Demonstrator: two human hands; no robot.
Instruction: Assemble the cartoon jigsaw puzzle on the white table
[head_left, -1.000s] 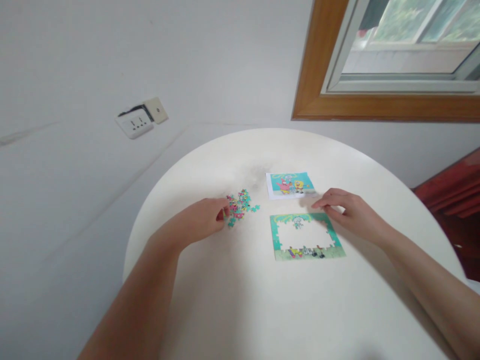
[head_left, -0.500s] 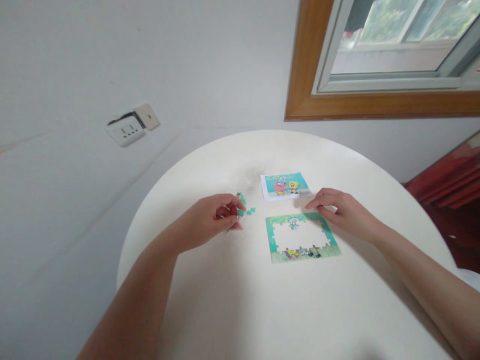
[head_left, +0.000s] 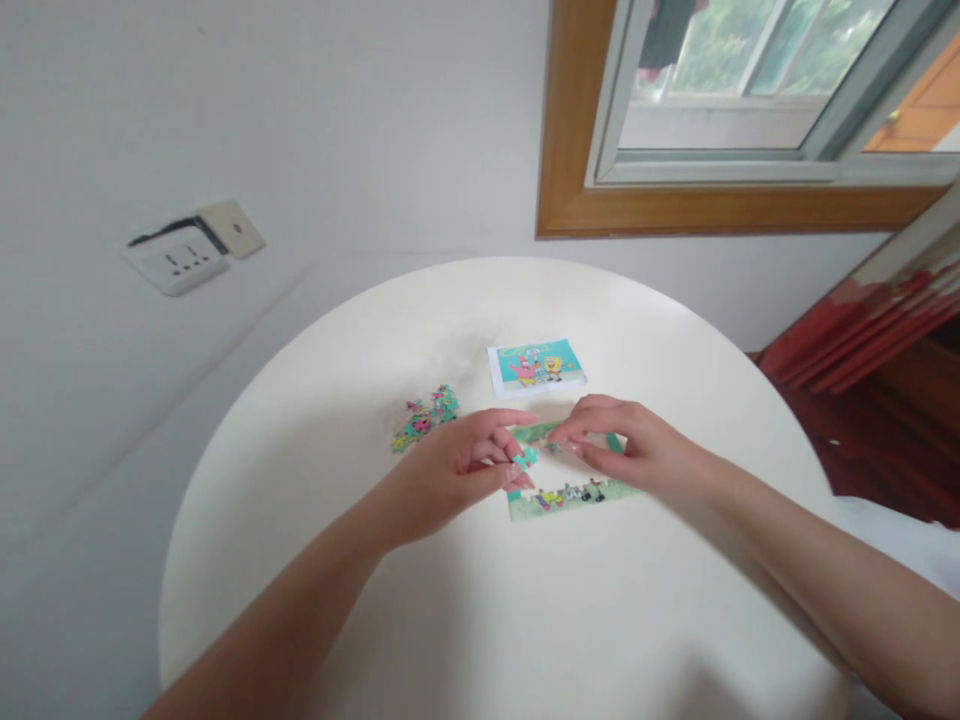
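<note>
A teal jigsaw puzzle piece [head_left: 527, 458] is pinched between the fingers of my left hand [head_left: 476, 458], over the left side of the puzzle frame. The partly assembled jigsaw puzzle [head_left: 622, 491] lies flat, its border joined around a bare white middle. Over its upper part is my right hand [head_left: 626, 440], fingers drawn together by the character pieces at the top; what lies under the fingertips is hidden. Beyond my hands lies a reference picture card [head_left: 537, 367] showing the cartoon scene. Left of it, a pile of loose puzzle pieces [head_left: 427, 418] sits partly behind my left hand.
Everything lies on a round white table [head_left: 420, 620] against the wall. A wall socket [head_left: 180, 258] is at the left, a wood-framed window [head_left: 562, 215] at the upper right. A red curtain [head_left: 847, 330] hangs at the right.
My left hand has moved right, from the loose pile to the puzzle, carrying a teal piece. My right hand has come left over the puzzle's upper part. The view has turned rightward.
</note>
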